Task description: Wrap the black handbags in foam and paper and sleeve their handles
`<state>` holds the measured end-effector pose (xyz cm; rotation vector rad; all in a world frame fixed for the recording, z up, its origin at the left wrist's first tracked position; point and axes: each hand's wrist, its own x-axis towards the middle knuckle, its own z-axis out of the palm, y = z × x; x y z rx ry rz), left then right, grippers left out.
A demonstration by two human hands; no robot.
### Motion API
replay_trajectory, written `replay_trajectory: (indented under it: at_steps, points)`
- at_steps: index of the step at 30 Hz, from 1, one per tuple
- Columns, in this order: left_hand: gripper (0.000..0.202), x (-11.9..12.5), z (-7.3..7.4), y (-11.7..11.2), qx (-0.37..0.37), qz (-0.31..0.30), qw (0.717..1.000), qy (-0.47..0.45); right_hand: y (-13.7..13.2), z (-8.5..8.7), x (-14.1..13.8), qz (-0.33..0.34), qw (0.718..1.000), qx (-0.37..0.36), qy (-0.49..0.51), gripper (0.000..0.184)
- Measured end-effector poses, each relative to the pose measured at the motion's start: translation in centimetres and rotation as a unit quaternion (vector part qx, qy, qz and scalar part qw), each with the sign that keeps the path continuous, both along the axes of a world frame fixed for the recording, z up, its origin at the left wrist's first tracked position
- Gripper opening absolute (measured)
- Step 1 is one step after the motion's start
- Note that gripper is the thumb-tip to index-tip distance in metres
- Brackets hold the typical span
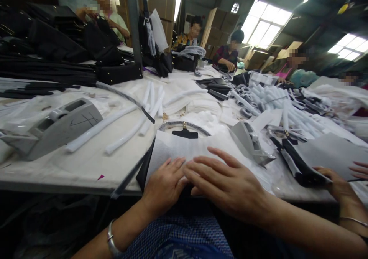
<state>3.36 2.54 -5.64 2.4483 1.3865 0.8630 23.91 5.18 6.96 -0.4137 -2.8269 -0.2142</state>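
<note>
A sheet of thin white packing material (169, 147) lies over a black handbag (143, 174) at the table's front edge. My left hand (163, 184) rests on the sheet's lower left, its fingers stretched out. Flat across the middle, my right hand (227, 180) has its fingers spread, and its fingertips meet or overlap those of the left. Neither hand grips anything. Beyond the sheet show a black tab with a gold clasp (184, 133) and a plastic-wrapped handle (165, 125). A wrapped strap (126, 181) slants off the bag's left side. Much of the bag is covered.
Grey tape dispensers stand left (71, 119) and right (249, 142). White foam tubes (123, 138) and a dark strip (129, 98) lie at left. A co-worker's hands (339, 184) hold another black bag (299, 167) at right. Black bags (57, 40) are piled back left; several people work behind.
</note>
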Motion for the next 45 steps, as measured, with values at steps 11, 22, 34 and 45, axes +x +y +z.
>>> replay_trajectory:
  at_steps: [11, 22, 34, 45]
  points:
    - [0.044, -0.9, 1.1, -2.0, 0.149, 0.001, 0.974, 0.171, 2.1, -5.7, 3.3, -0.086, 0.970, -0.200, -0.107, 0.077]
    - [0.054, 0.4, 0.4, -2.8, 0.110, 0.009, 0.960, 0.256, 3.6, -9.9, 4.9, -0.108, 0.936, -0.324, 0.079, 0.047]
    - [0.067, 0.6, 1.3, -1.5, 0.054, -0.009, 0.958, 0.282, 4.7, -7.1, 3.9, -0.078, 0.975, -0.204, -0.032, 0.033]
    - [0.065, 0.7, 0.7, -1.9, 0.028, 0.000, 0.968, 0.250, 5.0, -8.0, 4.4, -0.068, 0.977, -0.193, -0.055, 0.037]
